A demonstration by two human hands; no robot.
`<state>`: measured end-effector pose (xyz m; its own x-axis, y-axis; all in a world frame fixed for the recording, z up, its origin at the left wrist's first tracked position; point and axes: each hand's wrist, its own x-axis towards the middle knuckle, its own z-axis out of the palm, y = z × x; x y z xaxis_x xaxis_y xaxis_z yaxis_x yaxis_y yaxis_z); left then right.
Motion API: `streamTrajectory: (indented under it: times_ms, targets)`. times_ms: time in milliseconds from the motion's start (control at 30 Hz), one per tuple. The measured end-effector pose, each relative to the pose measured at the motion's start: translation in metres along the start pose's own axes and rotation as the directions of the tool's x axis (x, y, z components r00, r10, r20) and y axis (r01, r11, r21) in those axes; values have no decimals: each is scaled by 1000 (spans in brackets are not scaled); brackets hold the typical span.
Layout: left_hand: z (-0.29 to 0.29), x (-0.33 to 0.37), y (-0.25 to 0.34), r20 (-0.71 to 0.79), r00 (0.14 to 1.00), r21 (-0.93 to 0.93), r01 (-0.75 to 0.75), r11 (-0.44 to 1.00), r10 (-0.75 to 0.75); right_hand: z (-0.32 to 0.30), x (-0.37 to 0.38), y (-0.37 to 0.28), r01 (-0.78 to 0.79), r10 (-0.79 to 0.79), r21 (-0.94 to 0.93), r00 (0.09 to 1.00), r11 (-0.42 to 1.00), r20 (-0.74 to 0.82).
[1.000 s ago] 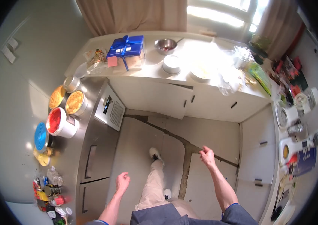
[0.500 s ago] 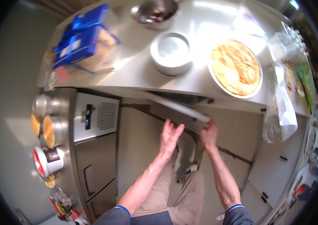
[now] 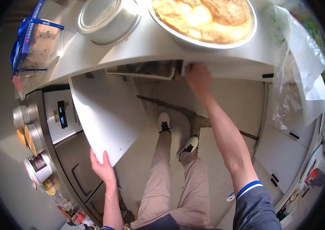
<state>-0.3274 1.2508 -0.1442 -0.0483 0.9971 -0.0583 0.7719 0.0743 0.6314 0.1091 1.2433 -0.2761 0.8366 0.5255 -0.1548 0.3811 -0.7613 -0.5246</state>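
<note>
A white cabinet door [image 3: 107, 111] under the counter is swung out wide on the left. My left hand [image 3: 103, 168] is closed on its free edge, thumb on the white face and fingers wrapped round behind. My right hand [image 3: 199, 78] is closed at the top corner of the neighbouring door [image 3: 229, 69], where a small black handle [image 3: 189, 66] shows beside the fingers. That door looks shut. Between the two hands, inside the opened cabinet, a light-rimmed tray or bin [image 3: 143, 72] is partly visible; its contents are too dark to make out.
On the counter [image 3: 147, 50] above stand a lidded-looking round metal pan [image 3: 110, 23], a round baked cake in a pan [image 3: 206, 19] and a blue-ribboned box [image 3: 41, 36]. Plastic film [image 3: 296, 76] hangs over the right edge. An appliance [image 3: 59, 115] stands left; my shoes [image 3: 164, 120] are below.
The left cabinet door has swung open much further. My left hand has moved left and taken its edge; my right hand has let go of it and moved up to the neighbouring door.
</note>
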Motion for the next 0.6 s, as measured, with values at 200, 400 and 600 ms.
streamTrajectory:
  times_ms: [200, 400, 600]
  targets:
    - [-25, 14, -32, -175, 980, 275, -46, 960, 97, -6, -138, 111, 467, -470, -60, 881, 882, -50]
    - [-1, 9, -22, -95, 862, 617, -341, 709, 498, -115, -358, 391, -283, 206, 224, 927, 933, 314]
    - [126, 41, 7, 422, 583, 229, -810, 541, 695, -164, -339, 430, -498, 511, 409, 855, 765, 87]
